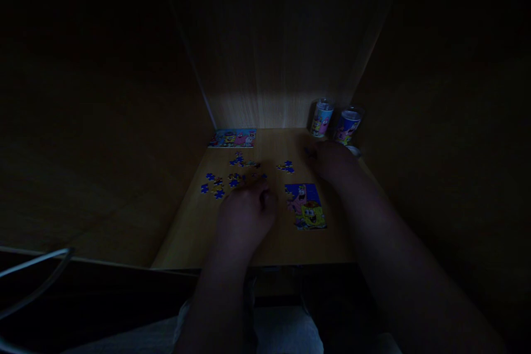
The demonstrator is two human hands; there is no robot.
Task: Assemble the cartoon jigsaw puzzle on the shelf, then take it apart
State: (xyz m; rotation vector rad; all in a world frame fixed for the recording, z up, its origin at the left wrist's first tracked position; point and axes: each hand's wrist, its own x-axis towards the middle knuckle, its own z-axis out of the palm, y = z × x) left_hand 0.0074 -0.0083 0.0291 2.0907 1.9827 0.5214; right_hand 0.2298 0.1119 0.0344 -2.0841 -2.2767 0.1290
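Observation:
The scene is very dark. My left hand (245, 214) rests on a small wooden desk (199, 232), fingers curled together near loose blue and yellow puzzle pieces (232, 174); whether it holds a piece is hidden. My right hand (332, 160) reaches farther back, beside a few pieces at the desk's right, fingers bent down; its grasp is too dim to read. A partly assembled cartoon puzzle (306, 206) lies between my two forearms.
A printed cartoon picture card (233, 138) lies flat at the back left of the desk. Two small cartoon-printed canisters (335, 120) stand at the back right. Wooden panels (274, 66) wall in the desk on three sides. A cable (37, 265) curves at lower left.

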